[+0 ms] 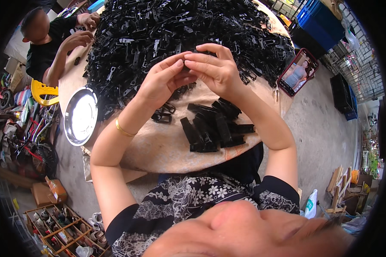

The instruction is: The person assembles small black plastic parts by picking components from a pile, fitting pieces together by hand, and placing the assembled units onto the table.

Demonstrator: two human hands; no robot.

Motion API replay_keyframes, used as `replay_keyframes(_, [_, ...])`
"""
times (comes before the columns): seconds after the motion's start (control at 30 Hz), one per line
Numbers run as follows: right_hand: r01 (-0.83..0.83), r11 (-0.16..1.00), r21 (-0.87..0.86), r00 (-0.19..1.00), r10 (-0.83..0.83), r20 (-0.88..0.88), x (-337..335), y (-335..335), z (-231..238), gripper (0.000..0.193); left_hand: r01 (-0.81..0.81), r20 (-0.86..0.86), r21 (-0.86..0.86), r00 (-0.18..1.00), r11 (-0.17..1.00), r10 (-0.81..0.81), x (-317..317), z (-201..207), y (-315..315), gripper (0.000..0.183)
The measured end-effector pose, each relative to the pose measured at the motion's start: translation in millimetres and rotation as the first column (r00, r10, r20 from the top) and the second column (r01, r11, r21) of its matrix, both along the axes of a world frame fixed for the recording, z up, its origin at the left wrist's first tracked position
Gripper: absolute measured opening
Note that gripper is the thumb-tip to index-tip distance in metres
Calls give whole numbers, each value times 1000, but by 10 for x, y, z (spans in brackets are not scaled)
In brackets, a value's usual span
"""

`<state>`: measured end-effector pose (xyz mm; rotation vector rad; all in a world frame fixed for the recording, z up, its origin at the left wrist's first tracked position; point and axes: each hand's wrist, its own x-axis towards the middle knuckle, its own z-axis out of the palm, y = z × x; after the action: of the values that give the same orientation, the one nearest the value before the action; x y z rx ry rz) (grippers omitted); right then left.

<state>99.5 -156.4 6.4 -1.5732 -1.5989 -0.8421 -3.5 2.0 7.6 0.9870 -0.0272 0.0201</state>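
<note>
Over the near part of a heap of black pieces (pixel 158 38), the fingers (pixel 206 68) of both hands come together, bent inward with their tips almost meeting; a dark spot shows between them, but I cannot tell whether they pinch a piece or the heap shows through. The left hand (pixel 161 83) points up and inward, and the right hand (pixel 223 77) points inward from the other side, one finger arched above its others. From the wrists, the forearms spread outward and down to bent elbows, the left one ringed by a gold bracelet (pixel 123 129). Between the forearms, a smaller group of black pieces (pixel 208 128) lies on the worktop (pixel 150 150).
</note>
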Motion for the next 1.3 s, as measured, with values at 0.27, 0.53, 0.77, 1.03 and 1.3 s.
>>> replay_keyframes(0.27, [-32,979,-201,680,-126,-723,229,-216,129,19,-121,-2,167,992,979,123,20,93,8,35])
replay_keyframes(0.53, [318,458,-830,721,-685,-102,230,-347,260,26,-235,-107,184,960,954,257,13,97,93,31])
replay_keyframes(0.77, [275,572,-773,795,-587,-151,273,-336,66,36,-178,-135,198,969,964,206,12,21,55,32])
replay_keyframes(1.03, [-257,965,-54,315,31,-949,200,-241,201,38,-158,-101,222,978,962,184,-35,11,-112,33])
replay_keyframes(1.3, [-27,999,-35,555,-14,-832,6,-69,56,19,-101,-102,162,988,982,118,-59,-16,-158,33])
